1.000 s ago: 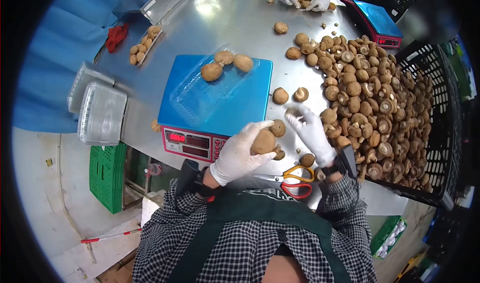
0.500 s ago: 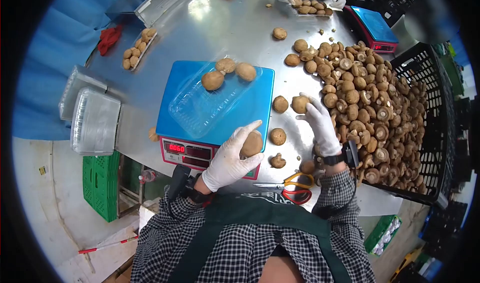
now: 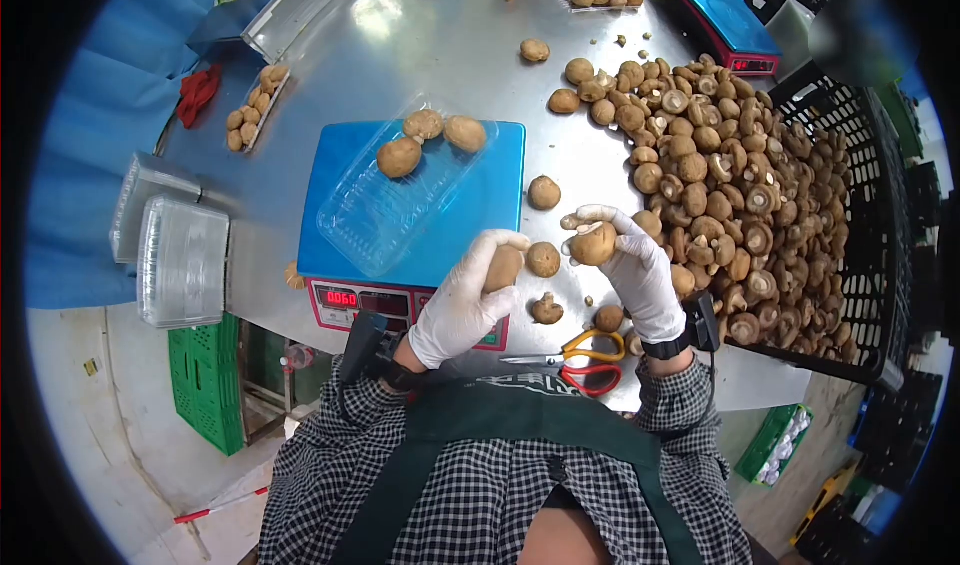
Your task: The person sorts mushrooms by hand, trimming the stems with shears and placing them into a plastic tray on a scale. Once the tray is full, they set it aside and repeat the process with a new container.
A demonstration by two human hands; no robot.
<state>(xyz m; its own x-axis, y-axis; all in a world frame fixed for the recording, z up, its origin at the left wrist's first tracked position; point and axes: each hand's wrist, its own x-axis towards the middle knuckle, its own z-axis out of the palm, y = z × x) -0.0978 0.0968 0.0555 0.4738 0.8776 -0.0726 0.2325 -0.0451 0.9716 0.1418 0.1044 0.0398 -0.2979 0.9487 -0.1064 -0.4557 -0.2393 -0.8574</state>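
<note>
Left hand (image 3: 458, 305): gloved in white, your fingers curled round a brown mushroom (image 3: 503, 269), thumb on its near side. You have it over the near right corner of a scale. Right hand (image 3: 643, 280): also gloved, fingers and thumb pinching a second mushroom (image 3: 594, 245), held to the right of the left fingers with a gap between.

Ahead and left of your left fingers: the scale's blue plate (image 3: 490, 193), bearing a clear tray (image 3: 368, 223) set aslant. Three mushrooms (image 3: 398, 157) sit at the tray's far end. Red display (image 3: 342, 298) left of your left wrist, reading 0.060.

On the tabletop (image 3: 565, 160) between your two sets of fingers, a speckled mushroom (image 3: 543, 259); another loose cap (image 3: 544, 193) a little beyond them. Nearer you than the right fingers: a mushroom with its stem showing (image 3: 547, 310), a darker cap (image 3: 608, 318), and scissors (image 3: 592, 357) with one yellow and one red handle.

Right of your right fingers, a large heap of mushrooms (image 3: 735, 190) runs back to a black crate (image 3: 885, 290). Far left of your left fingers, upturned clear containers (image 3: 185, 265).
</note>
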